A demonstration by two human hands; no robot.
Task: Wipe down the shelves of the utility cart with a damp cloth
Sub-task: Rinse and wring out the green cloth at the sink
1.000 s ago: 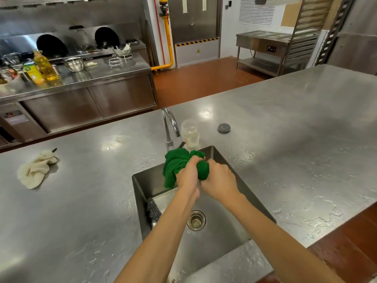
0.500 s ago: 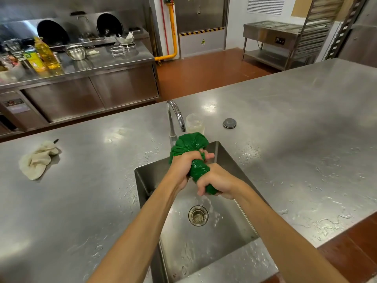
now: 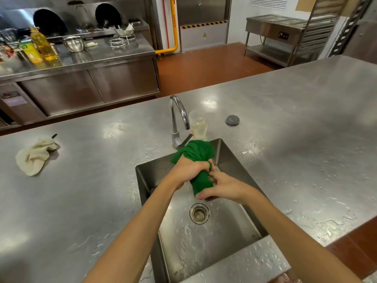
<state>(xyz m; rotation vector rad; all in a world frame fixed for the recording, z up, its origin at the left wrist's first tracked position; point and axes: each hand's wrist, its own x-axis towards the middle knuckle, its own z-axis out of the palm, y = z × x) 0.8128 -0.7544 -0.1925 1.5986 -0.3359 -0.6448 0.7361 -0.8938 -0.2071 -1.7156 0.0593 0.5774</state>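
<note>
A green cloth (image 3: 196, 154) is bunched and twisted over the steel sink (image 3: 230, 162). My left hand (image 3: 188, 170) grips its upper part, with a loose puff of cloth sticking out beyond the fist. My right hand (image 3: 222, 187) is closed around the lower end, just above the drain (image 3: 199, 213). The sink floor is wet. No utility cart shows in this view.
A curved tap (image 3: 177, 119) rises behind the sink, with a clear plastic cup (image 3: 197, 124) and a grey round lid (image 3: 232, 120) beside it. A cream rag (image 3: 34, 156) lies on the wet steel counter (image 3: 295, 139) at left. Across the aisle stand a cooking line and a tray rack (image 3: 324, 31).
Both hands have twisted the cloth into a tighter roll and lowered it slightly over the drain. The right hand slid down to the cloth's lower end. My view tilted down and nearer.
</note>
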